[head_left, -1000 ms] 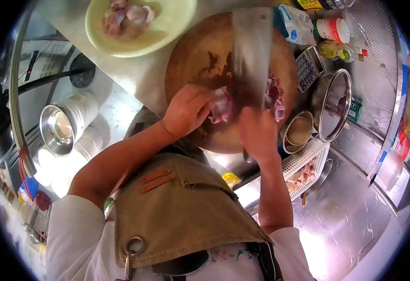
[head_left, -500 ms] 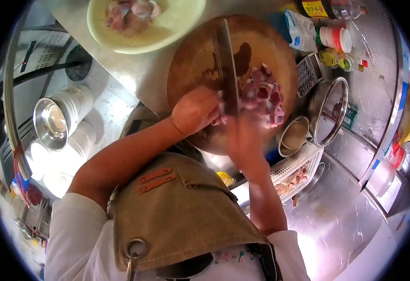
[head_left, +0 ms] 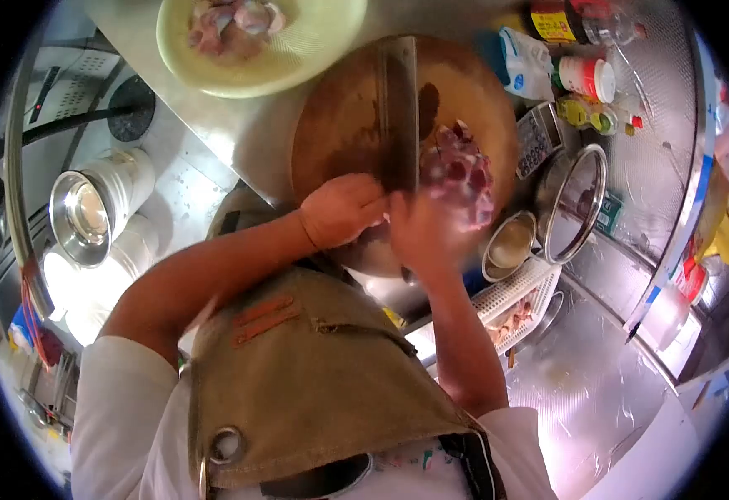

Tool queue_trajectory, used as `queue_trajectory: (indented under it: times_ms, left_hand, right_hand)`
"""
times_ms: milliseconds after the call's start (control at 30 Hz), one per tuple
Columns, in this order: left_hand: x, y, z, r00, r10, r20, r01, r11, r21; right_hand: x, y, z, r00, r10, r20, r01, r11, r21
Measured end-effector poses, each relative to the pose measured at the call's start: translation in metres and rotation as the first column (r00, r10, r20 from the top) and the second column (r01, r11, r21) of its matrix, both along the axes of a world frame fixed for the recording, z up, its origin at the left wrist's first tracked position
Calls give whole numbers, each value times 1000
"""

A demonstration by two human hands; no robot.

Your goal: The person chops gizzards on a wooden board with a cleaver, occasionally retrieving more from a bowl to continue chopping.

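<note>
A round wooden chopping board (head_left: 331, 117) lies under both hands. My right hand (head_left: 424, 237), smeared by motion, is closed around the handle of a cleaver (head_left: 399, 117), whose wide blade points away from me across the board. Left of the blade, my left hand (head_left: 341, 210) is closed with curled fingertips close to the steel. Under those fingertips a little raw meat shows, mostly hidden. A heap of cut dark-red raw meat pieces (head_left: 462, 175) lies on the board to the right of the cleaver.
A pale green strainer basket (head_left: 323, 58) with more raw meat stands at the upper left. Along the right are a white packet (head_left: 527, 62), bottles, a red-and-white tub (head_left: 585, 79), a steel pot (head_left: 577, 204) and a small bowl (head_left: 510, 244). A white perforated basket (head_left: 485, 312) sits below.
The cleaver blade has turned to show more of its flat side, and my right hand has shifted slightly left. My left hand stays beside the blade. The whole view has shifted a little.
</note>
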State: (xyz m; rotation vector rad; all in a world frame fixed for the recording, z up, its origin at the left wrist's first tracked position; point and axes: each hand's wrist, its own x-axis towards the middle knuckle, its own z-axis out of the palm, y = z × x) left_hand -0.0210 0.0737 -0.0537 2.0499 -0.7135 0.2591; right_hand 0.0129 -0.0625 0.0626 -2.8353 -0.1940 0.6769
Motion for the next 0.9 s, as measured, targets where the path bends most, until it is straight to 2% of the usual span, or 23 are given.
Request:
queue_trajectory:
  times_ms: [33,67,133,233,300,333,367,433,533,567,633,700,733,767,800,867,900]
  left_hand:
    - [-6,-3,2,999,-6,51,6,1000,-3]
    - [-12,-6,0,994,-48,99,48,999,-1]
    - [-18,-6,-5,970,-130,206,126,991,36]
    - [-18,-8,8,986,-3,164,2,1000,8]
    - [-2,-12,35,966,255,-37,-252,965,70]
    - [5,-13,47,915,383,-128,-370,922,115]
    - [6,-14,47,928,338,-155,-303,929,211]
    - [10,-15,47,943,260,-206,-164,906,389]
    - [13,-15,63,886,299,-354,-123,888,443]
    - [19,-14,64,859,268,-437,-101,924,368]
    - [31,-18,66,782,190,-593,-80,975,207]
    - [48,-25,97,746,147,-649,-196,981,-4]
    - [59,-30,105,788,184,-587,-228,974,-1]
    - [70,-37,99,819,200,-538,-286,955,-81]
    - [83,-44,87,848,224,-481,-336,928,-159]
    - [107,-49,77,837,252,-486,-361,922,-144]
    - [114,-45,69,849,258,-461,-305,952,-29]
  right_hand:
    - [-2,-3,4,996,-61,-70,60,998,-15]
    - [-6,-13,-6,996,-47,-72,51,998,48]
    - [-9,-30,-28,999,10,40,-14,994,109]
    - [-15,-43,-25,987,-68,147,19,950,312]
    - [-15,-47,-7,953,-296,67,225,837,499]
    - [-16,-47,8,889,-454,-59,402,714,573]
    - [-22,-51,21,791,-580,-197,561,557,612]
    - [-34,-69,43,800,-579,-160,509,512,692]
    - [-62,-88,62,759,-638,-129,498,441,746]
    - [-72,-92,66,738,-663,-124,503,418,757]
    - [-95,-106,63,730,-674,-114,533,457,712]
    - [-118,-113,58,685,-724,-76,548,445,708]
    - [-126,-115,58,613,-773,-164,633,356,688]
    - [-139,-128,44,645,-751,-139,608,395,688]
    - [-141,-124,48,608,-770,-192,636,327,699]
    - [-144,-118,50,602,-774,-199,635,312,707]
    - [-144,-114,51,593,-781,-197,627,294,721]
